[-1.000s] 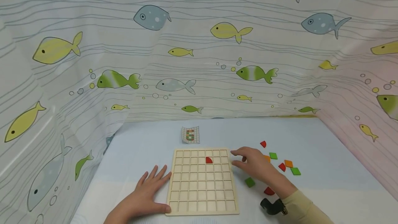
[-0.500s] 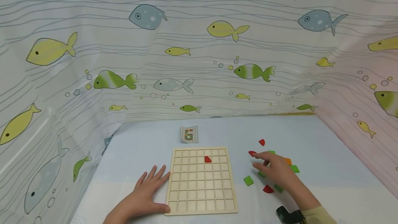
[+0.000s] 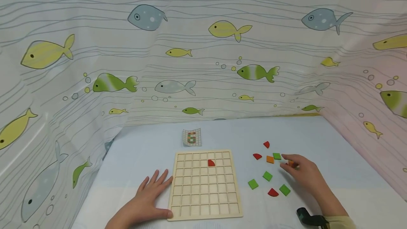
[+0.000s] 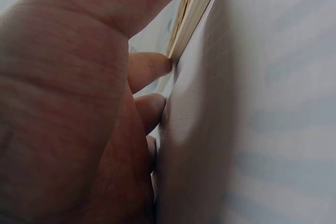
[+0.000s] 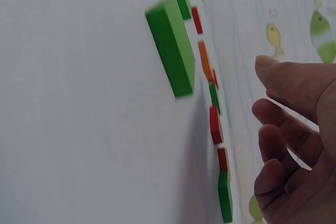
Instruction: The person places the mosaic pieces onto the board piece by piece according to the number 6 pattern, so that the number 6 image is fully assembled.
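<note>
A pale wooden board (image 3: 203,189) with a square grid lies on the table, with one red quarter-circle tile (image 3: 211,163) in an upper cell. My left hand (image 3: 143,200) rests beside it, fingers spread, fingertips and thumb at its left edge. In the left wrist view, fingertips (image 4: 149,72) meet the board's side. My right hand (image 3: 302,172) hovers over scattered tiles at the right, thumb and fingers apart and holding nothing. Nearest its fingertips is a green tile (image 3: 277,156); an orange tile (image 3: 292,164) is partly hidden behind the fingers. In the right wrist view a green tile (image 5: 173,48) looms close.
Between board and right hand lie red tiles (image 3: 257,156), another orange tile (image 3: 270,159) and several green tiles (image 3: 267,176). A small patterned card (image 3: 192,137) stands behind the board. Fish-printed curtain (image 3: 203,63) surrounds the table. A black device (image 3: 310,218) sits at the right wrist.
My right hand has moved from the board's right edge rightward over the scattered tiles, uncovering red, orange and green ones. The left hand stays in place; the head view has shifted slightly.
</note>
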The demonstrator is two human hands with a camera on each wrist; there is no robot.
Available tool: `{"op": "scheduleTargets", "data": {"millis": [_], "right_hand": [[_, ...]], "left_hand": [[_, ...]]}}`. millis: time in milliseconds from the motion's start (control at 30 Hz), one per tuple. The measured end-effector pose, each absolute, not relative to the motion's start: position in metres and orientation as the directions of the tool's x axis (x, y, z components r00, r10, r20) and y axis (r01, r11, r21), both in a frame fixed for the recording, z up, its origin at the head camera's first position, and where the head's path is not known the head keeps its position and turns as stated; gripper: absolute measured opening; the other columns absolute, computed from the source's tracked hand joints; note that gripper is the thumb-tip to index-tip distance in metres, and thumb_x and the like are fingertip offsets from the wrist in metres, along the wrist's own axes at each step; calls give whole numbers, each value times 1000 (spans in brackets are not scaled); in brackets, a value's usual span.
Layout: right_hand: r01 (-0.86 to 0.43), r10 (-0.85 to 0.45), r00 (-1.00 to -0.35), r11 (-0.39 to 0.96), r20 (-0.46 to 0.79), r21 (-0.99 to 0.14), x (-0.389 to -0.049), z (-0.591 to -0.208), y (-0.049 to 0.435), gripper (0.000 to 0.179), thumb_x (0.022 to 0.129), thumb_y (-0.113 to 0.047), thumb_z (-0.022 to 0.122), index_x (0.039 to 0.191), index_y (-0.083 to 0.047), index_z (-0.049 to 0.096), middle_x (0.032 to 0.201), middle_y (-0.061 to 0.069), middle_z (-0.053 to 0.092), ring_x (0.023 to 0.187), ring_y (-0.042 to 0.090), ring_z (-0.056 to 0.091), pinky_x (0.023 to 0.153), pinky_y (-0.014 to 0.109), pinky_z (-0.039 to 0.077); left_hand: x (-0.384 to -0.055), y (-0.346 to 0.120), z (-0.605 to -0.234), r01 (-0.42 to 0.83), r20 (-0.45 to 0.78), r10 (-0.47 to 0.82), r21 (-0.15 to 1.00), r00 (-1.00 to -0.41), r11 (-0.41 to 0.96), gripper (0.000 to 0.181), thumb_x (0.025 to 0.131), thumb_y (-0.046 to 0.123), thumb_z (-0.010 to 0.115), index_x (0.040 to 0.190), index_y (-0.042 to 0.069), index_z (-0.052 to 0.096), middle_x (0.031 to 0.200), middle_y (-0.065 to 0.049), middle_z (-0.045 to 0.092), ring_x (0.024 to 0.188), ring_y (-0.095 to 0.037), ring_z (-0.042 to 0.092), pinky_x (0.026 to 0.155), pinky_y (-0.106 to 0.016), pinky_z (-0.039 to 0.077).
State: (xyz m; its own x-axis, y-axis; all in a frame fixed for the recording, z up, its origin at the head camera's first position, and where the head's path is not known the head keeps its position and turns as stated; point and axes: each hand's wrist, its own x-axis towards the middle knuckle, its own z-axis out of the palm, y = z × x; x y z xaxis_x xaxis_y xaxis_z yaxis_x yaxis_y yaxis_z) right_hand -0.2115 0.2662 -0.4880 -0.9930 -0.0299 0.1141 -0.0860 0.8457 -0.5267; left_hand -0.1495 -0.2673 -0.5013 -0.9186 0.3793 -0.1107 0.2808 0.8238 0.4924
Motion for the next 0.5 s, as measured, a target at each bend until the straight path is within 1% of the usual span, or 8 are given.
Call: {"op": "scheduleTargets", "data": {"millis": [67,167,233,367,500], "right_hand": [[-86,-25,-992,850,124,-519,-212,-490,273,43,90,-27,75,128,-8,67,117,14,65,94,29,60,75,45,55],[-80,-9,-990,852,138,-517,-213,-493,282,42,91,-24,73,128,-5,66,128,20,59,101,38,60,79,54,54],[-67,6,-990,857,140,-511,-214,-496,287,44,91,-24,73,128,-4,65,129,22,58,103,42,59,81,57,52],[-1,57,-994,858,96,-514,-214,-502,293,49,90,-28,74,130,-1,64,129,26,56,106,45,57,85,60,50],[37,78,-995,858,59,-512,-214,-509,296,55,90,-30,74,133,2,60,128,28,56,105,42,57,85,58,52]], "left_hand": [[-149,-268,-501,284,-107,382,494,-918,822,108,68,71,74,152,13,40,162,-13,21,147,-44,5,111,-67,3],[-149,-268,-501,286,-102,382,497,-919,819,109,68,71,74,153,13,40,162,-12,21,148,-44,6,111,-67,2],[-149,-267,-502,284,-100,380,498,-919,819,109,67,72,75,153,13,40,162,-12,21,148,-44,6,111,-67,2],[-150,-267,-502,281,-104,377,496,-920,822,109,67,72,74,152,13,40,162,-12,22,148,-44,6,111,-67,2],[-150,-267,-500,286,-108,383,491,-917,823,110,67,73,74,153,13,40,162,-13,22,147,-44,5,111,-68,3]]}}
